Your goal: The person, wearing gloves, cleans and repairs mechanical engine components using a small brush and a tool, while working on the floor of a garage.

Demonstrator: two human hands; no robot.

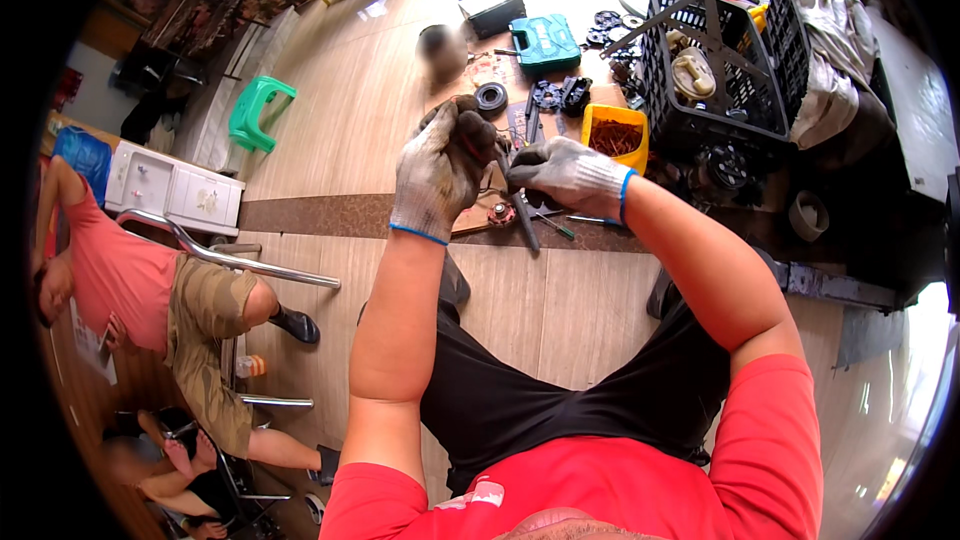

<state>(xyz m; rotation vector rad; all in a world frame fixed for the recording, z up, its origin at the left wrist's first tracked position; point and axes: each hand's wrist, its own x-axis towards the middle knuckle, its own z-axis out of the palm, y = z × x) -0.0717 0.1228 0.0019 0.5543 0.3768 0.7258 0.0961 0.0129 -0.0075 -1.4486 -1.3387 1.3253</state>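
Both of my hands wear grey-white knit gloves with blue cuffs and dirt-darkened fingers. My left hand [437,172] is raised at the middle, its fingers curled closed; whatever they hold is too dark to make out. Beside it, my right hand [572,174] is closed in a pinch, its fingertips close to the left hand. What sits in that pinch is hidden. Below the hands lie a dark-handled tool [525,222] and a thin screwdriver [556,228]. A round part with a reddish rim [500,213] lies near them. Beyond my left hand is a black ring [491,98].
A yellow tub [640,152] holds rusty-brown pieces. Behind it are a teal tool case [545,43] and a dark box [492,12]. Black crates [727,118] fill the right. At left are a green stool [262,114], a metal-framed chair [250,262] and seated people [140,265].
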